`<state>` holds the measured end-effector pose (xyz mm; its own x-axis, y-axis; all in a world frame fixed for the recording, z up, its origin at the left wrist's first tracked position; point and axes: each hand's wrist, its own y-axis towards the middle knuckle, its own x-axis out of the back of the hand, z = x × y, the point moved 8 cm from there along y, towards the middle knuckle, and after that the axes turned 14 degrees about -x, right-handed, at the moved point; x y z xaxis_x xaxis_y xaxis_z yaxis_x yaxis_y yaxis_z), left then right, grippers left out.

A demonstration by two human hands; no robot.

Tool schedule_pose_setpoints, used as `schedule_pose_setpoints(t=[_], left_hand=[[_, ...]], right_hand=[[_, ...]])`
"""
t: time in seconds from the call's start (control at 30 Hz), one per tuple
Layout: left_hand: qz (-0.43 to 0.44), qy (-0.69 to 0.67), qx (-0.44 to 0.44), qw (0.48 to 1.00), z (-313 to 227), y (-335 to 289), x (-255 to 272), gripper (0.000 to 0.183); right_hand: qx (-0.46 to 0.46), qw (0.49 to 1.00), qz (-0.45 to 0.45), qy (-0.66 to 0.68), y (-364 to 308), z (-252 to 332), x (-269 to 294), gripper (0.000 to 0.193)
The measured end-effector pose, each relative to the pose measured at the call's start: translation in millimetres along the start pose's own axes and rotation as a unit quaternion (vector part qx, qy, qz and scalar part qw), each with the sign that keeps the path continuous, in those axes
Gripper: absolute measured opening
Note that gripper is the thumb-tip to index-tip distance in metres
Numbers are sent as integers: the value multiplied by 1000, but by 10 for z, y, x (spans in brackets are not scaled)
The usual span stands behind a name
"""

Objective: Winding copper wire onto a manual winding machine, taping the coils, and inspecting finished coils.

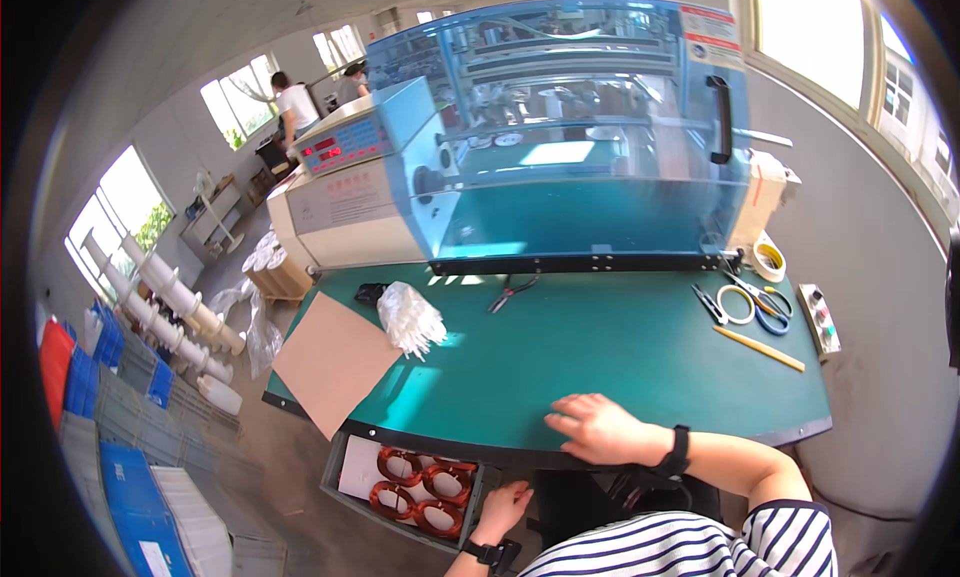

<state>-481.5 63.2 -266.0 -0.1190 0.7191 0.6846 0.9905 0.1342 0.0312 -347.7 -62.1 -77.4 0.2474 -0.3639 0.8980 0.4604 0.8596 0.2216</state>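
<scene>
My right hand (598, 429) rests at the front edge of the green tabletop (530, 377), fingers loosely spread and nothing in them. Below the table edge, my left hand (506, 507) is beside the right side of a grey bin (345, 489). Its fingers are slightly bent and apart, with nothing visible in them. Several copper wire coils (445, 482) lie in the bin on a white sheet. Behind the tabletop stands a winding machine with a lowered blue transparent cover (570, 212) and a control panel (340, 147) with red digits lit.
A brown cardboard sheet (330, 362) and a bag of white sticks (410, 317) lie at left. Small pliers (512, 293) are near the cover. Scissors (768, 302), tape rolls (768, 261), a yellow stick (760, 349) and a switch box (819, 319) sit right. People stand far back.
</scene>
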Motion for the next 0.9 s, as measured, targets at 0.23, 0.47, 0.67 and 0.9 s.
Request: schedule_pose_setpoints(t=[0.23, 0.47, 0.67, 0.9], left_hand=[[137, -188, -69, 970, -1689, 448, 293, 20], [97, -280, -144, 944, -2280, 1561, -147, 22], [0, -392, -77, 917, -1916, 1965, -430, 24], [-20, -518, -41, 854, -1820, 1938, -425, 19]], right_hand=[[-266, 953, -134, 47, -924, -1320, 643, 25], [-388, 873, -158, 252, -1232, -2041, 638, 17], [-385, 845, -165, 332, -1261, -2132, 576, 18], [-394, 816, -166, 389, -1361, -2245, 473, 17]])
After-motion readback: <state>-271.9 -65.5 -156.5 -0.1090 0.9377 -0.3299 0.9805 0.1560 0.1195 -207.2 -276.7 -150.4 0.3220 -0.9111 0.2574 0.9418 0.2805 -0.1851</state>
